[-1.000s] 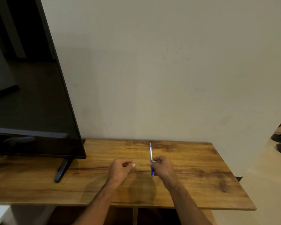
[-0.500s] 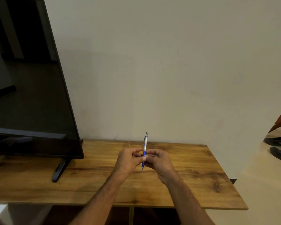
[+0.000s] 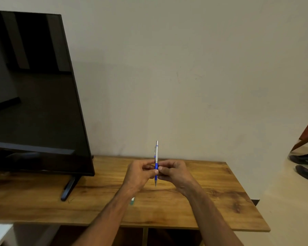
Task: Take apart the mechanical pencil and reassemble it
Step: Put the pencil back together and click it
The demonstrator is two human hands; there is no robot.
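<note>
- The silver mechanical pencil with a blue rubber sleeve [image 3: 156, 157] is standing upright in the air above the brown wooden desk [image 3: 212, 183], tip pointing down.
- It is looking whole, with cap, clip and tip seemingly attached, so I am judging the taking-apart as not yet begun and reassembly as waiting.
- My left grip [image 3: 140, 172] and right grip [image 3: 174, 172] are both pinching the blue sleeve from opposite sides.
- My forearms are reaching forward, the hands meeting clear of the desk.

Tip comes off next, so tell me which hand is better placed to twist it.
Right hand, marginally: its fingers reach lowest along the blue grip toward the tip, while the left hand pinches the mechanical pencil and can steady it.
</note>
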